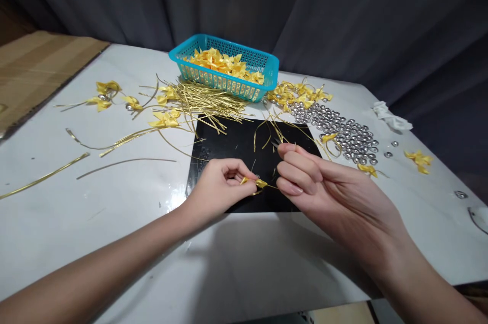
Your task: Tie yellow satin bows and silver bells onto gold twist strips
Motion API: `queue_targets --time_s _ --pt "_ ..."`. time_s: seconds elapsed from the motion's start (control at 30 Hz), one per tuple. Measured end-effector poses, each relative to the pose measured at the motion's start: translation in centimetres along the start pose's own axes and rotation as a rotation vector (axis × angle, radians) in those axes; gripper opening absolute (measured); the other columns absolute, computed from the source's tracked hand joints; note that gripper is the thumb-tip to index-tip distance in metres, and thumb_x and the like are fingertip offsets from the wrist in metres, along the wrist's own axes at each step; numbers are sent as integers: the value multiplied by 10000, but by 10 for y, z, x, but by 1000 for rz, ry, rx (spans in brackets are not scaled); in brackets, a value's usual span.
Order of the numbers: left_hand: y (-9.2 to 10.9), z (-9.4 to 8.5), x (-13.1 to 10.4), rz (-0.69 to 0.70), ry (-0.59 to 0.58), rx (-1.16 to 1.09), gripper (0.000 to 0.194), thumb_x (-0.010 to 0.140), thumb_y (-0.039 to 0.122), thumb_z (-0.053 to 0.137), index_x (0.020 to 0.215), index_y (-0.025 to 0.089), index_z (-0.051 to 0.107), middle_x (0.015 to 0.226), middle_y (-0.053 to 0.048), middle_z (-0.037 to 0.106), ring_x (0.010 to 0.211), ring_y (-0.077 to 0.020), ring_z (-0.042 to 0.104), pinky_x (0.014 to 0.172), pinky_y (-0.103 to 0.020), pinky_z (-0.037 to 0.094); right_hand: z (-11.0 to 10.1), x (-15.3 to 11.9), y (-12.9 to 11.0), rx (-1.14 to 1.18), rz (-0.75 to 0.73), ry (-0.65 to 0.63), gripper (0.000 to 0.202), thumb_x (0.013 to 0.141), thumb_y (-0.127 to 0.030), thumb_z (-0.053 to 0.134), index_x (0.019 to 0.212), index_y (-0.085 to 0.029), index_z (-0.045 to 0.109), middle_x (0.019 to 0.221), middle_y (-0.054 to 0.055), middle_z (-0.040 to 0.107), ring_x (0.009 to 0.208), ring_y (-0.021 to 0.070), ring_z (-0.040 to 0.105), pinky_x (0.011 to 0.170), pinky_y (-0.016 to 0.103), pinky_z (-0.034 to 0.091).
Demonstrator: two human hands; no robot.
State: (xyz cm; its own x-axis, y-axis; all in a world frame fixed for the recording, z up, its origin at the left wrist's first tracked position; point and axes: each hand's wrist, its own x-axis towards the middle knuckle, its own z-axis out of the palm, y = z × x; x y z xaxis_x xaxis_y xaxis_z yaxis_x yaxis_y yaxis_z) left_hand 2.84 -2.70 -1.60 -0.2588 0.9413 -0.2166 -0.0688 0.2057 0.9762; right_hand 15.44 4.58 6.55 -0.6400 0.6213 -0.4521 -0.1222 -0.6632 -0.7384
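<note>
My left hand (224,184) pinches a small yellow ribbon flower (261,183) between thumb and forefinger, above the black mat (232,146). A thin gold cord (271,186) runs from the flower toward the lower fingers of my right hand (305,171). That hand is closed with its fingers curled. From its top pokes the tip of a small metal tool (275,143); the rest is hidden in the fist, so its kind is unclear. Whether the fingers also grip the cord's end cannot be made out. Loose gold cords (280,133) lie on the mat just beyond.
A teal basket (224,78) of yellow ribbon flowers stands at the back. Before it lies a pile of gold cords (209,100). Many silver beads (343,131) spread at right. Finished-looking yellow flowers (165,119) lie left; a crumpled white piece (392,117) lies far right.
</note>
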Motion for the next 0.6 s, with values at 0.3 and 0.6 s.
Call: queue_targets --time_s 0.3,0.6 --pt "1 0 1 -6 -5 -30 44 616 166 644 644 135 628 613 9 638 525 -77 538 521 -193 405 -3 0 3 -28 -26 -79 353 939 -97 259 652 -193 440 569 -52 88 463 103 114 440 221 281" --pt "13 -1 -3 -83 -59 -131 50 695 119 642 735 112 670 663 -10 681 636 -81 622 635 -171 479 -15 12 -12 16 -175 -75 359 930 -92 224 595 -194 305 660 -32 103 516 127 93 467 238 274"
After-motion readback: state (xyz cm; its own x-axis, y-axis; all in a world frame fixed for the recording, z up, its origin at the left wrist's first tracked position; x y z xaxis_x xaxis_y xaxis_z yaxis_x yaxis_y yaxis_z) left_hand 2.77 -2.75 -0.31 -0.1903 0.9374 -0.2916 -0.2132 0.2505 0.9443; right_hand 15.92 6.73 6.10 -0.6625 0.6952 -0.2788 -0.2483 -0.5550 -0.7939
